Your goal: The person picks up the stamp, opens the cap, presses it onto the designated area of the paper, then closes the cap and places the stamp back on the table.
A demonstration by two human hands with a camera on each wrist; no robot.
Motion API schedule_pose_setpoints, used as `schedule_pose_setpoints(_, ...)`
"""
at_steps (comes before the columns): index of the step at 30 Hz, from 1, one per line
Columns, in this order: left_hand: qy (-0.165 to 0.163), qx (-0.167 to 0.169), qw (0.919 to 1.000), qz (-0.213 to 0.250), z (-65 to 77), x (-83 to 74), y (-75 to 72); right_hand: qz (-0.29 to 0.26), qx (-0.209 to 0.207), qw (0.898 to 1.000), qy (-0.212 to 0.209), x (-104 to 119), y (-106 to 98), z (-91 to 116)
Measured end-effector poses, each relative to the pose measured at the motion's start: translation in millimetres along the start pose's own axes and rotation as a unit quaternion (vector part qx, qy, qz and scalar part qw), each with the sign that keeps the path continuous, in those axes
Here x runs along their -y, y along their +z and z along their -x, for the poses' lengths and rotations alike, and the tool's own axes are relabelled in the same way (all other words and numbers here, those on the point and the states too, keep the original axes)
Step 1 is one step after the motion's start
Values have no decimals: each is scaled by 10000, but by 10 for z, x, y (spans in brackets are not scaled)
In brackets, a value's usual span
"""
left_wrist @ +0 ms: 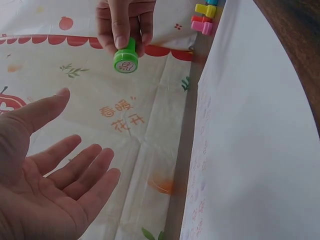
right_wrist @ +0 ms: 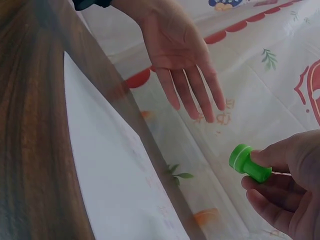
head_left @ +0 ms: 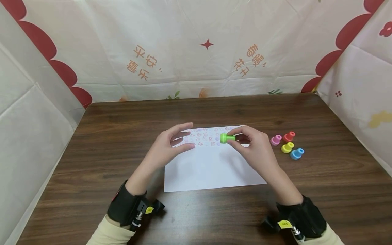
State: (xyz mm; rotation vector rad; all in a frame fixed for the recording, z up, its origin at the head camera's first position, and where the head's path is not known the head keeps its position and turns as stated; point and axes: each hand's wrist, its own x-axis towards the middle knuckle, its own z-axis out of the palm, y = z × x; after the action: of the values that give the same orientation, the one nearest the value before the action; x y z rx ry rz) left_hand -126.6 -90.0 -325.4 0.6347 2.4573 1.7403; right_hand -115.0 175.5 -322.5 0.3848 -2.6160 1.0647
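Note:
My right hand (head_left: 254, 146) pinches a green stamp (head_left: 227, 138) by its handle, held above the paper. In the left wrist view the face of the green stamp (left_wrist: 125, 65) shows a small printed design. My left hand (head_left: 166, 144) is held over the paper's left part, its fingers loosely extended and holding nothing. Beneath both hands lies a white sheet of paper (head_left: 211, 170), with rows of small pink, red and purple prints along its far part. The right wrist view also shows the green stamp (right_wrist: 250, 162) between thumb and fingers.
To the right of the paper stand a pink stamp (head_left: 276, 140), a red stamp (head_left: 289, 136), a yellow stamp (head_left: 287, 147) and a blue stamp (head_left: 297, 153). All rest on the brown wooden table (head_left: 214, 217). A printed white cloth (head_left: 183, 68) hangs behind it.

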Motion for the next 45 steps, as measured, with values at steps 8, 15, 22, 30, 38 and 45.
schedule_pose_setpoints(8,-46,83,9996,-263,13,73,91,-278,119,9994,-190,15,143,36)
schedule_pose_setpoints(15,184,40,9994,-306,16,99,241,-746,197,9967,-237,40,228,52)
schedule_pose_setpoints(22,195,276,9993,-167,25,122,411,-1352,551,9893,-36,55,330,109)
schedule_pose_setpoints(30,162,8,9999,-51,29,125,469,-1739,869,9809,80,49,441,135)
schedule_pose_setpoints(38,243,-220,9991,-285,29,135,486,-1593,1032,9817,134,45,450,141)
schedule_pose_setpoints(45,252,-396,9979,-443,27,140,492,-1532,1032,9827,105,31,440,140)
